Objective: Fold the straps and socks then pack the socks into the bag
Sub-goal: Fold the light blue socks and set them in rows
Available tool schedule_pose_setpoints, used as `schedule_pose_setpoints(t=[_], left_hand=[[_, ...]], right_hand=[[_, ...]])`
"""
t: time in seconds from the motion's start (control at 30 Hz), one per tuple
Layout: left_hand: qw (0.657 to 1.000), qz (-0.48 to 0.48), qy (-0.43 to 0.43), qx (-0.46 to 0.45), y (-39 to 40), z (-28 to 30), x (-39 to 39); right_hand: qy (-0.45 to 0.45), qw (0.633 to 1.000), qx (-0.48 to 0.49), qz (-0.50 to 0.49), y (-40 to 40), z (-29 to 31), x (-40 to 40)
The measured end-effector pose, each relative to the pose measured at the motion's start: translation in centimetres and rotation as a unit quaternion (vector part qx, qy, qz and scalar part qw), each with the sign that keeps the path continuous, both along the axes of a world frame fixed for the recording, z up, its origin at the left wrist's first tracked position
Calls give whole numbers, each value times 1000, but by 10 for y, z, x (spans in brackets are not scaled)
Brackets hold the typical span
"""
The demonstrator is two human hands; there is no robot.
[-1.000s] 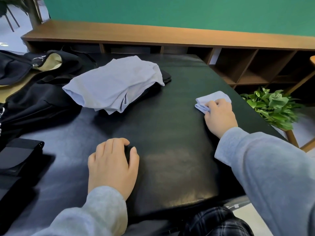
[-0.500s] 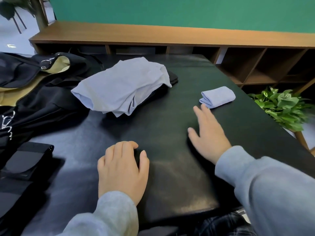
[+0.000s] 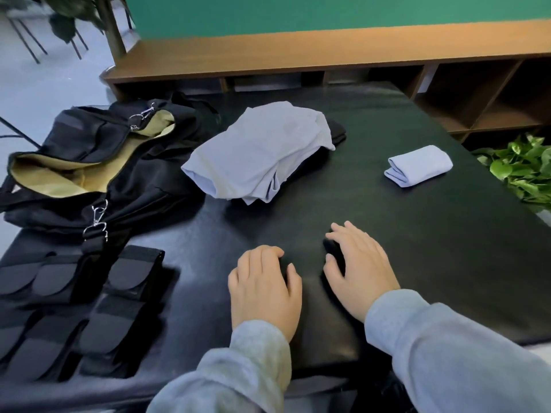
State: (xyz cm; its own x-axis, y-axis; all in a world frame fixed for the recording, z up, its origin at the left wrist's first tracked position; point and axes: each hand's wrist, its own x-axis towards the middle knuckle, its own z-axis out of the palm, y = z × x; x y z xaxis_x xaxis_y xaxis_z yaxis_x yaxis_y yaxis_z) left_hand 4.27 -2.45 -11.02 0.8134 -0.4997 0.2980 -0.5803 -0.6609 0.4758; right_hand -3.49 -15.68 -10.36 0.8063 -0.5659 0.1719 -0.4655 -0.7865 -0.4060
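Note:
A folded light blue sock [image 3: 419, 164] lies alone at the right of the black table [image 3: 447, 248]. Mid-table, a pile of light blue socks [image 3: 259, 153] lies over something black [image 3: 338, 133]. The black bag [image 3: 125, 186] gapes open at the far left, showing its tan lining. Black straps [image 3: 98, 296] lie folded in rows at the near left. My left hand [image 3: 264, 286] rests on the table with its fingers loosely curled. My right hand [image 3: 360, 268] lies beside it, fingers spread, over a dark patch I cannot make out. Neither hand holds anything.
A wooden shelf unit [image 3: 328, 52] runs along the far side under a green wall. A leafy plant [image 3: 524, 171] stands off the table's right edge. Metal clips [image 3: 97, 223] hang from the bag's strap.
My right hand let go of the folded sock and drew back to the near middle, beside my left hand. The view turned left, bringing the bag and straps into sight.

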Motion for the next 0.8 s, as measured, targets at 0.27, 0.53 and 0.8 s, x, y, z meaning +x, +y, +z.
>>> schedule_pose_setpoints(t=[0.27, 0.53, 0.8], left_hand=[[998, 20, 49, -46, -1, 4, 3], [950, 99, 164, -248, -15, 39, 72], [972, 22, 150, -180, -6, 48, 113]], right_hand=[[21, 999, 13, 39, 5, 6, 0], [25, 999, 39, 26, -1, 3, 0], [17, 999, 45, 25, -2, 2, 1]])
